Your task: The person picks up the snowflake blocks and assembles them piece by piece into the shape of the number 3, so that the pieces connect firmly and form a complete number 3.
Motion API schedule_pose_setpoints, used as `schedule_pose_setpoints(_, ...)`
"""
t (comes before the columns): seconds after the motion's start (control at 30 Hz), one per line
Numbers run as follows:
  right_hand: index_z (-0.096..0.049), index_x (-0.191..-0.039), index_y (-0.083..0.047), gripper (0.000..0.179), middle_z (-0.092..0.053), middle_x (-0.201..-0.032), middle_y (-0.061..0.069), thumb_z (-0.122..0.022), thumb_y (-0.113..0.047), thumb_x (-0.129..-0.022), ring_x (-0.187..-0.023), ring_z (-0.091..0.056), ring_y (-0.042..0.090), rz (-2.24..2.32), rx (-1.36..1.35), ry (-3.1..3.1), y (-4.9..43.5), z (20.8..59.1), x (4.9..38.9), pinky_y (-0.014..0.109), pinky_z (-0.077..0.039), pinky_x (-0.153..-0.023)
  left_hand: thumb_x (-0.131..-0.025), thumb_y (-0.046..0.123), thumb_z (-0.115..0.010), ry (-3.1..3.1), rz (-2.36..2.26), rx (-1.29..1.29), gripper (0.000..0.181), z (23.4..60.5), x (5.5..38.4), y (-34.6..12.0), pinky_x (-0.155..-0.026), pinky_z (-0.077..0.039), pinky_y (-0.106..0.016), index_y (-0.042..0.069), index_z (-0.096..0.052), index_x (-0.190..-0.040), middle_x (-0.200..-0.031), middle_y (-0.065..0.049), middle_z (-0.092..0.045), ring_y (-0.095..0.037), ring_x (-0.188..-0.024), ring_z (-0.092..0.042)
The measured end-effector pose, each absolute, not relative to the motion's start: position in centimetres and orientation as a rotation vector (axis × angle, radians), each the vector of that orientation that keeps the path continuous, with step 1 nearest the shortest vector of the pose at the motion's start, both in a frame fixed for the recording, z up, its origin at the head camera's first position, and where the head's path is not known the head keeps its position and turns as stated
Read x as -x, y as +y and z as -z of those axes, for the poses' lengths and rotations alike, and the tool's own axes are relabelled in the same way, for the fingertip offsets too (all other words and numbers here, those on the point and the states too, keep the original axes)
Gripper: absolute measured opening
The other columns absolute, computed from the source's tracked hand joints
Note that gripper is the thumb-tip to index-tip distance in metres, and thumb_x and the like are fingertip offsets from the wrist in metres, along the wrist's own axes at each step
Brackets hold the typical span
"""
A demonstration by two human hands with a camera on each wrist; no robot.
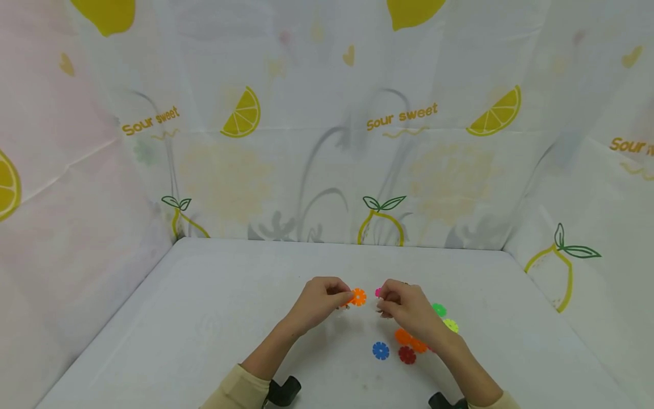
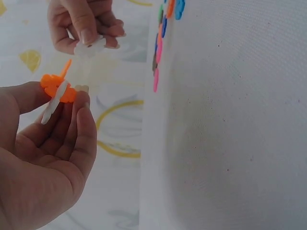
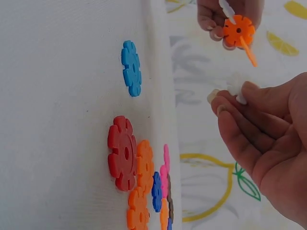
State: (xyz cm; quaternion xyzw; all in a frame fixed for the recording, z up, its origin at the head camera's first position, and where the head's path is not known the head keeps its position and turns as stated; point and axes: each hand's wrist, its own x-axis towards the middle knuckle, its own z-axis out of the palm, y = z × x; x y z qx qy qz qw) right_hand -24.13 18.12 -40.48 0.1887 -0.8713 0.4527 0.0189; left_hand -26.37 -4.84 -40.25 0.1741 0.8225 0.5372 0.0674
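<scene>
My left hand (image 1: 318, 302) pinches a small cluster of notched snowflake discs between thumb and fingers. In the left wrist view an orange disc (image 2: 50, 85) has a white disc (image 2: 55, 101) slotted into it, and another orange disc (image 2: 66, 68) sticks out edge-on. My right hand (image 1: 409, 305) holds a single white snowflake disc (image 3: 235, 86) at the fingertips, partly covered by the thumb. Both hands are raised over the table, facing each other with a gap between the pieces. A pink disc (image 1: 378, 292) shows right beside the right fingertips in the head view.
On the white table (image 1: 214, 318), loose discs lie under and beside the right forearm: a blue disc (image 1: 380, 350), a red disc (image 1: 407, 355), orange discs (image 1: 403, 336), a green disc (image 1: 439, 309) and a yellow disc (image 1: 451, 325). Lemon-printed cloth (image 1: 317, 170) encloses the back and sides.
</scene>
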Motion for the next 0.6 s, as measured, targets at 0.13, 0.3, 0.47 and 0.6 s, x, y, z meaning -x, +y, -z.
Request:
schedule_pose_setpoints(0.13,-0.06,-0.09,-0.006,0.007,-0.07,-0.082,0.016,-0.065,-0.003,-0.093,-0.072,-0.072,0.027,-1.398,-0.625,-2.645,18.01,40.35,23.99,0.021,-0.059,-0.068,-0.093,0.027,-0.067,2.476,-1.626,-0.517,0.015,40.29,26.39,-4.83,-0.07,-0.052,-0.03,0.014,-0.073,-0.091,-0.083,0.0,-0.071,-0.015,-0.075,-0.061)
schedule_pose_setpoints(0.3,-0.06,-0.089,-0.007,0.009,-0.07,-0.08,0.012,-0.067,-0.002,-0.092,-0.072,-0.071,0.022,-1.355,-0.68,-2.602,17.81,40.04,23.75,0.02,-0.058,-0.07,-0.093,0.027,-0.066,2.452,-1.648,-0.525,0.016,40.27,26.33,-4.82,-0.072,-0.052,-0.031,0.013,-0.073,-0.091,-0.088,-0.008,-0.073,-0.017,-0.077,-0.063)
schedule_pose_setpoints(0.47,-0.06,-0.086,-0.01,0.014,-0.069,-0.078,0.008,-0.069,0.0,-0.09,-0.072,-0.071,0.015,-1.273,-0.745,-2.562,17.63,39.89,23.63,0.018,-0.058,-0.071,-0.093,0.027,-0.066,2.434,-1.665,-0.523,0.016,40.12,26.15,-4.71,-0.072,-0.052,-0.032,0.013,-0.073,-0.091,-0.087,-0.007,-0.073,-0.017,-0.077,-0.062)
schedule_pose_setpoints(0.6,-0.058,-0.084,-0.01,0.018,-0.068,-0.074,0.001,-0.071,0.003,-0.086,-0.069,-0.068,0.005,-1.162,-0.809,-2.499,17.54,39.96,23.55,0.018,-0.057,-0.068,-0.093,0.026,-0.066,2.426,-1.673,-0.521,0.016,40.06,26.06,-4.64,-0.071,-0.052,-0.031,0.012,-0.073,-0.09,-0.084,-0.002,-0.071,-0.016,-0.076,-0.061)
